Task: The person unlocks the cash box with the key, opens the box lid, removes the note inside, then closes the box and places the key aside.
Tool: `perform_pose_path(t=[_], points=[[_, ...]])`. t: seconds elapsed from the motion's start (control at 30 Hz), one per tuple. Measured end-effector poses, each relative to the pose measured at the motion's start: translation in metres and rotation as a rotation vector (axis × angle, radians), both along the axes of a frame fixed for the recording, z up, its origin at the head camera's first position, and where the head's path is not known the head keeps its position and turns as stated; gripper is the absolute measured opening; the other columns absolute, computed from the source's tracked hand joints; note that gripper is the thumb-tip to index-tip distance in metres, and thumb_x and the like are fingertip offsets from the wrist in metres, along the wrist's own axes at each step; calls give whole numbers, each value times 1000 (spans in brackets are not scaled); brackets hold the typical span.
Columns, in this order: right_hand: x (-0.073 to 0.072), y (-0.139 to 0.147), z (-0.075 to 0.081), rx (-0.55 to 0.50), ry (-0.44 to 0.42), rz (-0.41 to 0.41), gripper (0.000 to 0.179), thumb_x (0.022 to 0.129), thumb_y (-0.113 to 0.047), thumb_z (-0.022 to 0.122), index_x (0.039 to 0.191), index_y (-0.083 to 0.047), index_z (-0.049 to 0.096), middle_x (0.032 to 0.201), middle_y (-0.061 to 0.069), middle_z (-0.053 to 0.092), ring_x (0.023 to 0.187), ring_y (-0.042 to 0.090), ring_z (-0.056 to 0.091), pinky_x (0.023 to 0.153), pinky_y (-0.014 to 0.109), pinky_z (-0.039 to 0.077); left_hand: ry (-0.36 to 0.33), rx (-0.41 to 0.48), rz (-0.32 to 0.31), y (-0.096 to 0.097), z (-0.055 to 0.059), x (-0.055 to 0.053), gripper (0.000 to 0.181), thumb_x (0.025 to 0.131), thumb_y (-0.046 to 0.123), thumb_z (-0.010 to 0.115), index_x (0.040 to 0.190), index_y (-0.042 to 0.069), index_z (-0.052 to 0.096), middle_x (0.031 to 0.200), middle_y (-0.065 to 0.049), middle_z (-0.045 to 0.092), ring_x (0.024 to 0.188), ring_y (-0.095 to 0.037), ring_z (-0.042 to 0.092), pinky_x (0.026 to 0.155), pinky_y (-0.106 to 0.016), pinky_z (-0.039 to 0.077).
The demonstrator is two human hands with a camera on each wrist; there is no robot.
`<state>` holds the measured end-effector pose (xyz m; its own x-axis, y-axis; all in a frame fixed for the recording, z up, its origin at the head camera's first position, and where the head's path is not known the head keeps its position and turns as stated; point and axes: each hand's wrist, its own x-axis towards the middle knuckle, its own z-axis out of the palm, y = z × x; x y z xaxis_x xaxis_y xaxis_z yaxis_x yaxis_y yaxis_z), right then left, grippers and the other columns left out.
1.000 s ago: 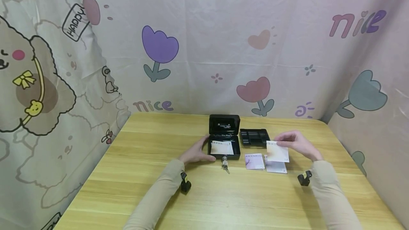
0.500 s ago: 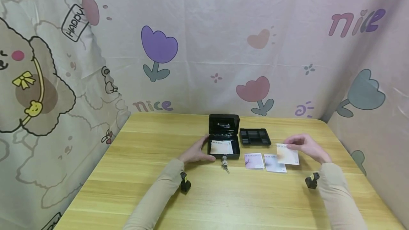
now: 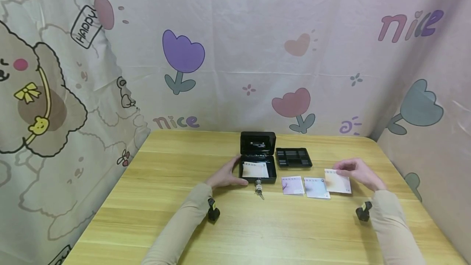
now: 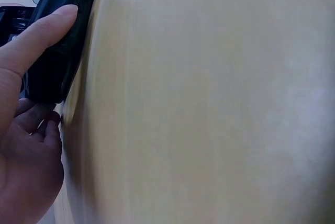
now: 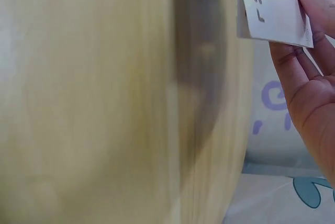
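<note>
My left hand (image 3: 222,175) holds the left side of an open black cash box (image 3: 258,144). The left wrist view shows its thumb (image 4: 52,28) against the box front, the other fingers round the end. A cream printed paper square (image 3: 254,169) lies inside the box. Keys (image 3: 259,192) hang from the front lock. At right, my right hand (image 3: 361,174) pinches a square cream printed paper (image 3: 338,183) by its upper edge; the right wrist view shows more than one layer at its corner. Its lower left corner overlaps a bluish paper square (image 3: 315,188) in the head view.
A purple paper square (image 3: 292,185) lies left of the bluish one. Behind them stands a black compartment tray (image 3: 294,158), right of the box. Everything sits on a wooden table (image 3: 279,232), with a printed curtain (image 3: 228,52) along its back and sides.
My right hand has carried the cream paper rightward and slightly lower, from over the bluish paper to its right side. My left hand and the cash box have stayed put.
</note>
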<state>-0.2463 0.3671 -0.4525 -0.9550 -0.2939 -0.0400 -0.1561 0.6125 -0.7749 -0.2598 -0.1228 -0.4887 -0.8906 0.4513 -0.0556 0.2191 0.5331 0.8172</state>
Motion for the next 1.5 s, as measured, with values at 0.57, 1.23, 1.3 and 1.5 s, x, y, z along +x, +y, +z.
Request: perform_pose_path(t=[0.57, 1.23, 1.3, 1.5], points=[[4, 5, -7, 57, -61, 4, 28, 91, -6, 68, 114, 8, 68, 114, 23, 70, 92, 3, 62, 79, 19, 52, 9, -20, -7, -1, 0, -2, 115, 77, 30, 88, 162, 9, 15, 169, -17, 18, 155, -38, 22, 127, -56, 21], [4, 4, -11, 131, -73, 51, 29, 82, -2, 74, 110, 6, 70, 110, 23, 71, 95, 15, 62, 81, 25, 49, 5, 5, -9, -1, -2, -1, 115, 76, 30, 88, 162, 9, 15, 169, -19, 17, 154, -40, 22, 127, -58, 21], [3, 5, -14, 121, -62, 71, 28, 82, -1, 74, 109, 8, 70, 108, 23, 72, 91, 12, 61, 77, 22, 49, 4, 5, -9, -1, -2, -2, 114, 77, 30, 88, 162, 9, 15, 169, -18, 17, 155, -39, 22, 127, -57, 21], [2, 5, -18, 95, -58, 82, 27, 82, 1, 74, 107, 9, 70, 102, 20, 72, 82, 3, 59, 71, 18, 50, 5, 4, -8, -1, -2, -1, 115, 76, 30, 88, 162, 9, 15, 169, -18, 17, 154, -40, 22, 127, -57, 21]])
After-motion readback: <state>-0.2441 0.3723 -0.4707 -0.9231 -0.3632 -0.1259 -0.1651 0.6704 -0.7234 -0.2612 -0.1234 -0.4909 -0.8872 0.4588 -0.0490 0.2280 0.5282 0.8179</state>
